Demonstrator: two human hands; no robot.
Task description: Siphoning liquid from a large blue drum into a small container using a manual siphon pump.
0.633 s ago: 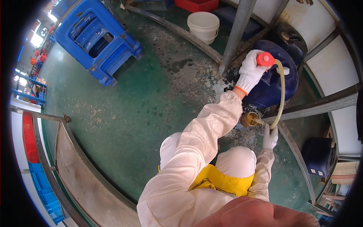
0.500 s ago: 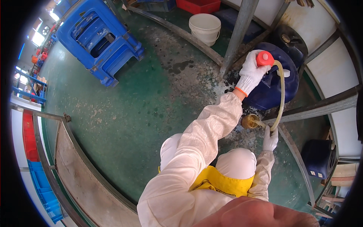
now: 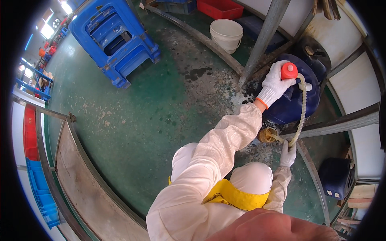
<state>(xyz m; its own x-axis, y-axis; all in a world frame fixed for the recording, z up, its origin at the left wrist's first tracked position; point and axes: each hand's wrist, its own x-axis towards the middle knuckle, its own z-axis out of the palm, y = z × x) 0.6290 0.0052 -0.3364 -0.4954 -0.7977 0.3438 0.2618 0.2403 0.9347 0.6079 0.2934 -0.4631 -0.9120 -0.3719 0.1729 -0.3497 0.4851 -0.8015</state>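
1. Little has shifted since the earlier frame: both gloved hands keep their places.
2. Left hand [image 3: 275, 82] is clamped on the red pump bulb [image 3: 289, 70] atop the dark blue drum [image 3: 295, 98].
3. Right hand [image 3: 288, 154] pinches the pale hose [image 3: 302, 108] beside a small amber jar [image 3: 267, 135] on the floor.

Two white-gloved hands are seen right of centre. The left hand [image 3: 275, 82] is raised toward the upper right of the frame on an outstretched, white-sleeved arm, its fingers curled closed. The right hand [image 3: 288, 154] is held lower, fingers closed, its arm bent close to the knees.
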